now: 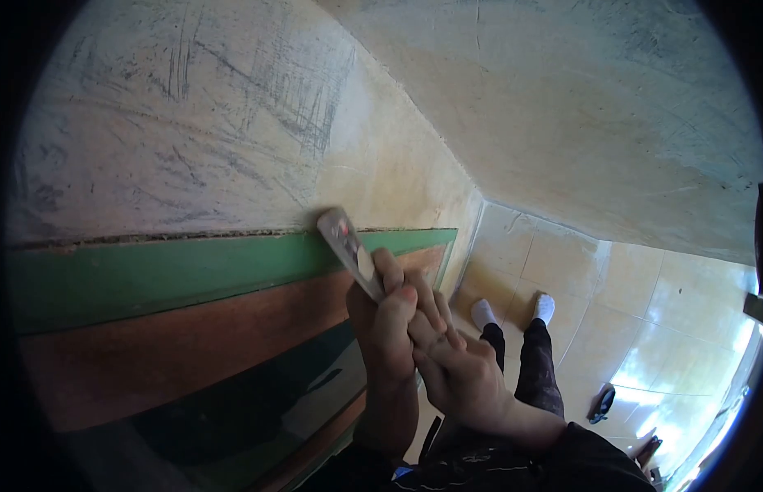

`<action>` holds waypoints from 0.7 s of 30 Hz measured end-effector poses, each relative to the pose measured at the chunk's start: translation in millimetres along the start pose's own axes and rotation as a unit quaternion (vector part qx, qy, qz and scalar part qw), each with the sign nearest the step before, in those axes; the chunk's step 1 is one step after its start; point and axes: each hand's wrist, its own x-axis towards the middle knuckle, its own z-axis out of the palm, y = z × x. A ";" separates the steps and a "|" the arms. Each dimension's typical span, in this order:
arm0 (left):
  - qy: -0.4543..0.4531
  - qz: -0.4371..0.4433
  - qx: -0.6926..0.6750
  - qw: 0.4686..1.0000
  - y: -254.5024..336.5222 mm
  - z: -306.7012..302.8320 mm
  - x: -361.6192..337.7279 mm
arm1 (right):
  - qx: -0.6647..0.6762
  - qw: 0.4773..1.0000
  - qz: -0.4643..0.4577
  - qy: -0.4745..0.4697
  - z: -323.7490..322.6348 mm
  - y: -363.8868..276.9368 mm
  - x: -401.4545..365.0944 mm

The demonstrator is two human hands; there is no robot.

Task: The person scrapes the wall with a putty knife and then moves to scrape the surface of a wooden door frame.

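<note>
My left hand [387,332] is closed round the lower end of a narrow, flat grey bar [344,238] with a red mark and dark spots. Its exact kind is not clear. The bar's far tip rests at, or just in front of, the seam between the scratched plaster wall [226,107] and a green painted strip [177,266]. Pressed against my left hand from the right, my right hand [467,373] has its fingers bent and overlapping the left fingers. Whether the right fingers also touch the bar is hidden.
Below the green strip runs a brown wooden frame [193,344] round a dark glass pane [258,410]. A second plaster wall [578,123] meets the first at a corner. My white-socked feet [544,307] stand on the tiled floor [619,303]. A dark object [602,403] lies there.
</note>
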 end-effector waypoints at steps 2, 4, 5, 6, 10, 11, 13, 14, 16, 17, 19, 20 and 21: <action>-0.005 -0.009 0.004 1.000 1.2 1.8 9.0 | -0.002 1.000 0.008 -0.008 -1.4 2.3 3.6; -0.013 -0.015 0.009 1.000 0.4 3.9 6.9 | 0.026 0.999 0.025 -0.015 -1.8 3.1 4.6; -0.003 -0.004 0.008 1.000 0.0 3.6 -2.2 | 0.028 0.999 0.024 -0.014 -2.2 2.1 0.8; 0.005 0.009 0.008 1.000 0.3 3.6 -5.2 | 0.036 0.999 0.019 -0.017 -1.9 1.0 -5.4; 0.021 0.007 -0.008 1.000 -3.5 -0.4 1.8 | 0.002 0.999 0.010 -0.049 -4.4 6.1 1.4; 0.011 0.007 -0.010 1.000 -4.4 2.4 10.4 | 0.000 0.999 0.011 -0.051 -5.4 7.1 4.1; 0.027 0.015 0.010 0.999 -6.4 7.9 11.2 | -0.011 0.998 0.024 -0.049 -7.1 7.3 9.2; 0.026 0.014 0.012 0.999 -6.9 8.0 5.2 | -0.010 0.999 0.025 -0.047 -7.7 5.5 5.5; 0.043 0.020 -0.008 0.999 -5.6 6.8 -6.3 | 0.004 0.999 0.025 -0.045 -5.9 0.7 -6.6; 0.011 0.007 -0.007 1.000 -8.0 -4.6 -6.7 | 0.010 0.999 0.024 -0.045 -5.3 0.1 -8.0; 0.026 0.003 0.008 1.000 -5.4 1.7 1.0 | -0.001 0.999 0.019 -0.050 -6.1 3.7 -1.5; 0.038 0.003 0.022 0.999 -5.6 5.0 6.6 | -0.015 0.998 0.007 -0.055 -7.5 6.3 3.7; 0.040 0.004 0.020 0.999 -6.8 6.4 10.3 | -0.015 0.998 0.007 -0.057 -8.2 7.3 7.8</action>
